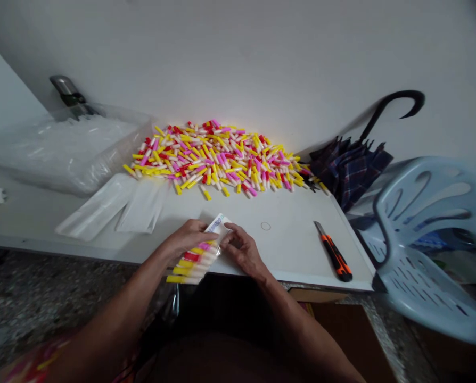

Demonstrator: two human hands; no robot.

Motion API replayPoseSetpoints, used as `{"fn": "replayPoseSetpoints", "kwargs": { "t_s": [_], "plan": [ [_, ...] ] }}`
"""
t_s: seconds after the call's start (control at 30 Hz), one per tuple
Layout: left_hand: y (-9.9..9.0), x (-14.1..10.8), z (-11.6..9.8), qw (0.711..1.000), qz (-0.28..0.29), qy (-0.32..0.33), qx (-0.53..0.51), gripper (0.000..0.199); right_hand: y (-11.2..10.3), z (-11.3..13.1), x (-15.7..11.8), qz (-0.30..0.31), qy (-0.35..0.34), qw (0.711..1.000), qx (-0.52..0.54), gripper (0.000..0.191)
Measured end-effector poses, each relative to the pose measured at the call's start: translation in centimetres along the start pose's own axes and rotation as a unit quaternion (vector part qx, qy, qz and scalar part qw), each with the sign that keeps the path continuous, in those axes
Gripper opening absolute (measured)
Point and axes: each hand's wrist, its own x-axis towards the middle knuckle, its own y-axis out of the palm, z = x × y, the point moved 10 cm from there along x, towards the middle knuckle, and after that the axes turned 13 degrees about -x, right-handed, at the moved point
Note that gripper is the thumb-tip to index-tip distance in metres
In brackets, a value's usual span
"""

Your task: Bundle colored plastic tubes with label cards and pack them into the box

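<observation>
A clear plastic packet [196,263] holds a row of several small two-tone sticks, white with yellow, red or pink ends. A white printed card [219,226] shows at its upper end. My left hand [188,235] is closed on the packet's left side, near the card. On the other side, the curled fingers of my right hand [244,250] pinch the packet's edge by the card. The packet is tilted over the table's front edge. Beyond my hands, a wide pile of the same loose sticks [222,157] lies against the wall.
Flat clear plastic sleeves [98,207] lie on the white table [286,250], beside a large clear bag [62,149]. To the right are a rubber band [265,226], an orange-black utility knife [334,252] with blade showing, a folded umbrella [350,165] and a light-blue chair [429,213].
</observation>
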Motion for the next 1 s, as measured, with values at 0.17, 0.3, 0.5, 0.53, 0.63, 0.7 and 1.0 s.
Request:
{"fn": "replayPoseSetpoints", "kwargs": {
  "t_s": [0.17,0.3,0.5,0.53,0.63,0.7,1.0],
  "plan": [
    [1.6,-0.7,1.2,0.993,0.022,-0.037,-0.114,0.048,-0.6,2.1,-0.7,-0.008,-0.049,0.997,-0.06,0.037],
    [2.2,-1.2,2.0,0.988,-0.02,-0.025,-0.152,0.041,-4.4,1.8,-0.2,-0.114,0.005,0.993,-0.033,0.045],
    [4.3,-1.9,2.9,0.984,-0.016,-0.023,-0.174,0.039,-3.0,0.3,1.0,0.054,0.126,0.988,-0.077,0.046],
    [4.6,-2.1,3.1,0.985,-0.019,-0.022,-0.17,0.041,-2.9,0.6,1.0,0.063,0.124,0.986,-0.086,0.05],
    [5.5,-2.5,3.9,0.987,-0.01,-0.021,-0.157,0.043,-4.6,2.1,1.6,-0.016,0.116,0.99,-0.073,0.054],
    [5.9,-2.8,4.3,0.99,-0.005,-0.017,-0.14,0.043,-7.2,2.7,2.5,-0.096,0.124,0.986,-0.055,0.055],
    [3.4,-3.0,2.4,0.989,-0.095,0.057,-0.1,0.033,-27.1,-1.5,2.9,-0.328,0.249,0.865,-0.287,0.044]
  ]
}}
